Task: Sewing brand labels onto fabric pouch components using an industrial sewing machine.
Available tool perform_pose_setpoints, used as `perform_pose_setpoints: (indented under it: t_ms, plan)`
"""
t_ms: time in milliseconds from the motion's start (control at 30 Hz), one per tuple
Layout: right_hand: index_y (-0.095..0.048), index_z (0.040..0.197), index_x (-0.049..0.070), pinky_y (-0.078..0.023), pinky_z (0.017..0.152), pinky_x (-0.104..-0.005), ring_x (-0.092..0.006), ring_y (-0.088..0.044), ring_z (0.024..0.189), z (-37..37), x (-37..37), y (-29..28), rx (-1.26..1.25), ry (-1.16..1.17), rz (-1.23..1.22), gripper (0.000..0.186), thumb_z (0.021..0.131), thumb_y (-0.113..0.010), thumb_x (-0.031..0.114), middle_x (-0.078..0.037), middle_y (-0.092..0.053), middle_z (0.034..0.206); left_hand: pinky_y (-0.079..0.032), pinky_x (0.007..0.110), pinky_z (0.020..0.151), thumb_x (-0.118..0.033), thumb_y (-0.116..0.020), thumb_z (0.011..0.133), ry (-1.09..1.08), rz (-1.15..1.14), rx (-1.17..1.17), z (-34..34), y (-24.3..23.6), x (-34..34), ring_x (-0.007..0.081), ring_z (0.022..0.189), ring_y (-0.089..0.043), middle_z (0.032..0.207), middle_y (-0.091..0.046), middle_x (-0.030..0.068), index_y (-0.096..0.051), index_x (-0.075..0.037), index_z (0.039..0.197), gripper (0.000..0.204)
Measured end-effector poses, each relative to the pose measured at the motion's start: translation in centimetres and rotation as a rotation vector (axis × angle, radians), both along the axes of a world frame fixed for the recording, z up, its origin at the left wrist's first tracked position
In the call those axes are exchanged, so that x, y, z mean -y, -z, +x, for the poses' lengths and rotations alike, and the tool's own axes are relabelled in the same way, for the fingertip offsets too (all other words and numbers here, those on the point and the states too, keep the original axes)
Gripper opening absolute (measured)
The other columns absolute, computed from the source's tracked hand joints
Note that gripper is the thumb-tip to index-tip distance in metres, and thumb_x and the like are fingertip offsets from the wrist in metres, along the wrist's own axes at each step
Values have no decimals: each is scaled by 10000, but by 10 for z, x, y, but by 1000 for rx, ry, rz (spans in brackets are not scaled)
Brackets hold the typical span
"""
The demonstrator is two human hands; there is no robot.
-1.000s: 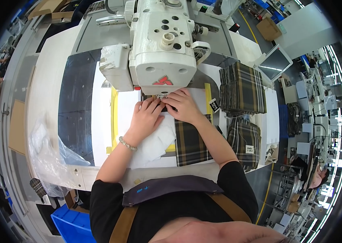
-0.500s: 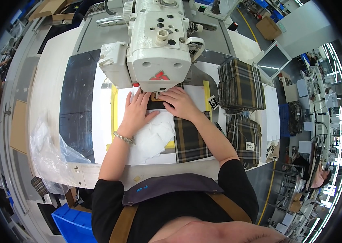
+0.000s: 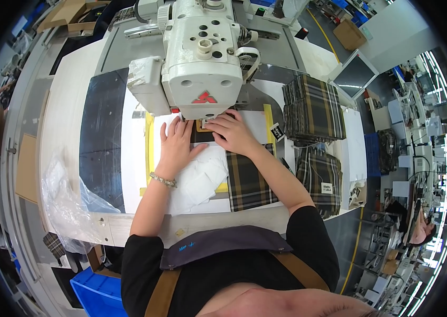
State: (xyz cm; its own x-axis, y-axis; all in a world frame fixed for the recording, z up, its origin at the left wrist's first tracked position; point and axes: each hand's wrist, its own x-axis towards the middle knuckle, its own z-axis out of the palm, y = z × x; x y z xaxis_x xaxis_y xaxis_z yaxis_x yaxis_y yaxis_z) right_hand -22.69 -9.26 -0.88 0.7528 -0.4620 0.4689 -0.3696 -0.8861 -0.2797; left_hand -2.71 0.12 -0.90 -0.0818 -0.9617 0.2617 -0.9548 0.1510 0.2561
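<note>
My left hand (image 3: 177, 145) lies flat with fingers apart at the left edge of a dark fabric piece (image 3: 201, 137) under the white sewing machine's head (image 3: 202, 79). My right hand (image 3: 232, 136) rests open on that piece's right side, fingertips beside a small part at the needle area (image 3: 205, 123), too small to make out. White sheets (image 3: 199, 177) lie beneath and between my forearms. A folded plaid fabric (image 3: 244, 182) is under my right forearm. Two plaid stacks (image 3: 310, 108) sit to the right, with a small black-and-white label (image 3: 278, 132) beside them.
Crumpled clear plastic (image 3: 65, 195) lies on the table's left, near a dark panel (image 3: 99, 137). A screen (image 3: 354, 75) stands back right. A blue crate (image 3: 96, 288) is below left. Other people (image 3: 421, 227) are at benches farther off.
My left hand has shifted left and up, its fingers straightening and spreading, opening a gap between my hands over the dark piece. My right hand moved slightly left and up; the whole view also shifted slightly.
</note>
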Motion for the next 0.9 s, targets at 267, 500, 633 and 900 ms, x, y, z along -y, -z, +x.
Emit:
perform_pose_setpoints:
  t_ms: [267,500,633,900]
  plan:
    - [-683,1062,136,-312,1074,-472,-175,-601,1070,0,-1,4,4,27,-8,263,800,-661,134,-21,-667,1117,-176,549,1112,-528,-654,822,-5,-12,2,-2,-1,0,303,1318,-380,1344,-485,113,-427,-44,1420,802]
    - [-683,1055,138,-316,1059,-474,-172,-608,1058,0,0,6,3,42,-51,262,794,-662,130,-17,-673,1109,-169,541,1117,-512,-630,851,0,-12,2,-3,0,0,307,1320,-373,1351,-480,121,-427,-30,1406,763]
    - [-681,1041,135,-323,1048,-471,-166,-610,1051,-2,0,4,6,40,-63,249,794,-656,123,-12,-676,1104,-161,536,1122,-513,-621,858,5,-21,1,-5,0,-1,311,1322,-369,1359,-472,125,-430,-13,1394,757]
    - [-691,1046,153,-323,1041,-463,-150,-618,1051,-1,0,2,17,53,-62,264,787,-668,106,8,-682,1063,-169,540,1120,-519,-626,850,-11,-17,16,-6,2,0,313,1315,-374,1374,-461,119,-433,-16,1390,763]
